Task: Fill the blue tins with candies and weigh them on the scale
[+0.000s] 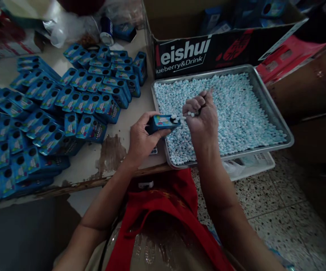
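Blue cardboard forms the small printed box in the left hand, whose grip is clamped around its sides; it is held level near the left rim of a metal tray, with whitish pellets at its round opening. Pale-blue pellets cover the tray's floor. Above them, the right hand has its grip curled together around a few more, close beside the box's open end. Similar blue boxes stand in rows on the counter, left of a black lettered carton.
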The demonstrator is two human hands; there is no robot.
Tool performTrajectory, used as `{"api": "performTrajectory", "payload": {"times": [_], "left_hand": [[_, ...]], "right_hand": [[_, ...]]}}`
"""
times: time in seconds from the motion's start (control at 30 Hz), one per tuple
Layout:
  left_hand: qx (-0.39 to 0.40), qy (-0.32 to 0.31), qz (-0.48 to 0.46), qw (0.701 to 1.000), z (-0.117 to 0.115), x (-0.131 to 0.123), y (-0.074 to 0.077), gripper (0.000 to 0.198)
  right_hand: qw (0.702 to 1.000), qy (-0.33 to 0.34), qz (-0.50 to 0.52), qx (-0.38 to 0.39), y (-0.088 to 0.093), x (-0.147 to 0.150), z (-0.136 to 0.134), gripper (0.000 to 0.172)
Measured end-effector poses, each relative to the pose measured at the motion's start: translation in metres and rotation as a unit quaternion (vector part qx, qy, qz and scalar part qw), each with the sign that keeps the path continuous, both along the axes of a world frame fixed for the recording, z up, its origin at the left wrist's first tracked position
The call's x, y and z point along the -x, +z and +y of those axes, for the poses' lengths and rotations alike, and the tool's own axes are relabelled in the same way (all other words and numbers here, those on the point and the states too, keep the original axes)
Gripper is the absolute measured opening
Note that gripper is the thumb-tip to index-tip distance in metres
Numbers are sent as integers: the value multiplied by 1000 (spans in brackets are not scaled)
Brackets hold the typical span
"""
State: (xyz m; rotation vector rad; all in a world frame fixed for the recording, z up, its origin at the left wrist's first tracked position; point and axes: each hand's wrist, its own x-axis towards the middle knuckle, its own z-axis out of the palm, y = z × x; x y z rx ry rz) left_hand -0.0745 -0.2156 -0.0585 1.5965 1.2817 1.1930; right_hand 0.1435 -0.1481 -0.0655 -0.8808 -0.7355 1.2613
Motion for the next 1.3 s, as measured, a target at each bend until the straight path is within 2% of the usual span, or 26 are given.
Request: {"api": "performTrajectory", "payload": {"times": [0.1, 0.17, 0.23, 0.3, 0.4, 0.5, 0.67, 0.73, 0.83, 1.0, 1.17, 1.3], "left_hand": [[18, 16, -61, 998, -1, 14, -13, 46], [17, 24, -100, 995, -3, 27, -22, 50], [16, 29, -131, 991, -7, 41, -31, 54], [23, 35, -151, 988, -12, 54, -39, 56], [40, 45, -147, 987, -20, 67, -49, 57], [54, 34, -116, 991, -22, 69, -54, 57], [28, -2, -128, 991, -22, 78, -49, 74], [20, 17, -116, 993, -27, 88, -45, 77], [26, 69, -99, 992, -39, 105, -38, 63], [22, 120, -116, 986, -55, 121, -27, 45], [9, 125, -105, 987, -58, 126, -15, 37], [7, 136, -84, 987, -61, 129, -8, 34]], "right_hand": [[999, -26, -1, 45, -24, -22, 11, 50], [997, -34, -2, 69, -37, -33, 9, 41], [997, -12, -14, 78, -45, -44, 0, 35], [995, 42, -48, 77, -46, -53, -12, 34], [985, 124, -89, 79, -38, -57, -32, 35], [977, 152, -93, 120, -23, -43, -48, 39], [958, 200, -118, 170, 3, -9, -57, 40], [954, 218, -116, 168, 12, -3, -57, 36], [952, 233, -103, 169, 21, -2, -56, 29], [956, 209, -71, 192, 22, 4, -62, 32], [966, 180, -99, 160, 19, 14, -71, 37], [966, 166, -111, 166, 16, 17, -70, 35]]}}
